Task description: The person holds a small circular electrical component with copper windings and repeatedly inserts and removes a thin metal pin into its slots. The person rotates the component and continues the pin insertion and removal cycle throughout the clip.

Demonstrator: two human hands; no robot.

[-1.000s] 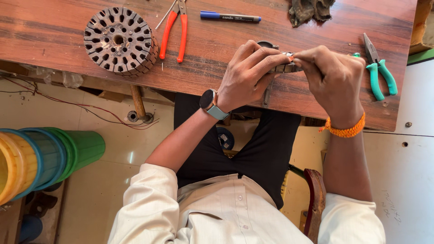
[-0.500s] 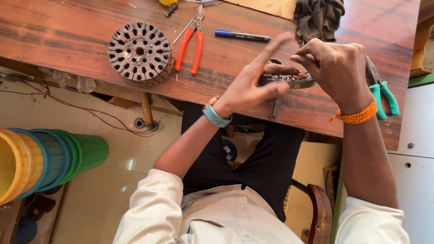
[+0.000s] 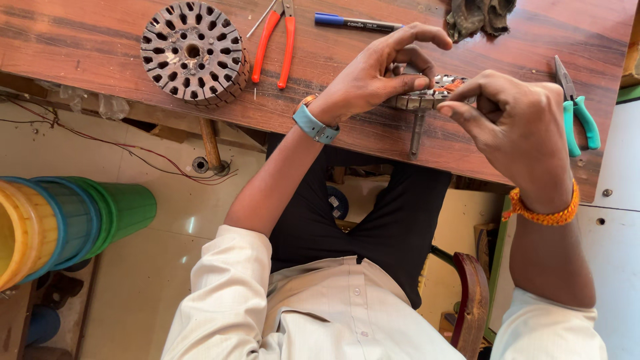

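since half a second ago my left hand [image 3: 380, 80] has spread its forefinger out over the work, and my right hand [image 3: 513, 127] has dropped nearer to me. nearest me my right hand has thumb and forefinger pinched almost closed just beside the rim of the small metal stator [image 3: 427, 99]; whether a strand sits in that pinch i cannot tell. my left hand, wristwatch [image 3: 315, 123] on it, curls narrow over the stator with its thumb pressing the near edge, holding it against the wooden table [image 3: 80, 47]. a short metal shaft [image 3: 416, 133] pokes out from under it towards me. as i judge it, the piece could twist or slip under my thumb if i tug sideways, and the copper-coloured bits at its top could snag on my fingertips. to my right lie the green pliers [image 3: 579, 117]. farther off are the big slotted iron core [image 3: 193, 52], the red pliers [image 3: 277, 40], then 1 blue pen [image 3: 357, 23] and a dark rag [image 3: 480, 17].
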